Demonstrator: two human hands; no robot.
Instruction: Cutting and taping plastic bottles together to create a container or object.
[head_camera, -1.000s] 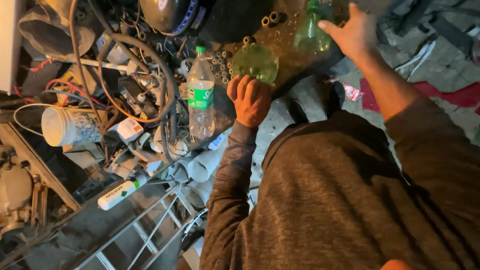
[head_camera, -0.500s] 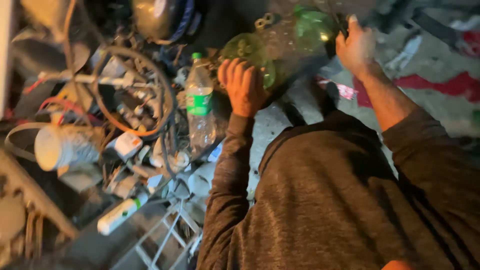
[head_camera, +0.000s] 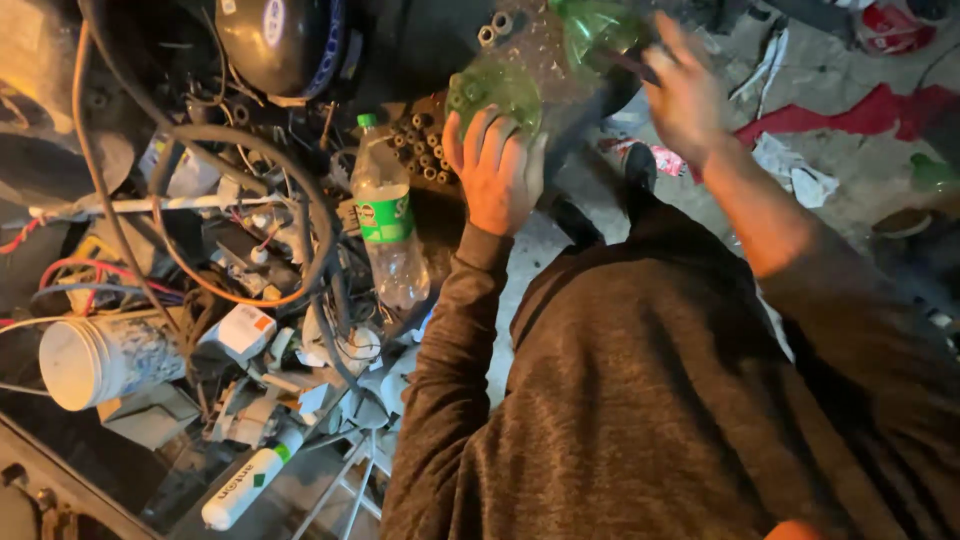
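Above a cluttered concrete floor (head_camera: 800, 90), a person in a dark knit sleeve (head_camera: 450, 400) works over a heap of scrap. Their left hand (head_camera: 497, 170) lies palm-down with its fingers curled over the near edge of a green plastic piece (head_camera: 495, 92), a loose grip rather than a pinch. Their right hand (head_camera: 685, 95) is blurred, its fingers spread beside a second green plastic piece (head_camera: 595, 25) that sits just above it; whether it holds a thin dark object there cannot be told.

Just left of the left hand stands a clear plastic bottle (head_camera: 385, 225) with a green cap and label, upright among tangled cables (head_camera: 240, 215). Farther left of that hand, a white tub (head_camera: 100, 358) lies on its side, and below it a white tube (head_camera: 250, 485) rests on a grey ledge. Above the bottle sits a black rounded tank (head_camera: 280, 40). Right of the right hand, torn red scraps (head_camera: 850, 110) and crumpled white paper (head_camera: 800, 175) litter the dusty floor. Warm, dim light falls across the scene.
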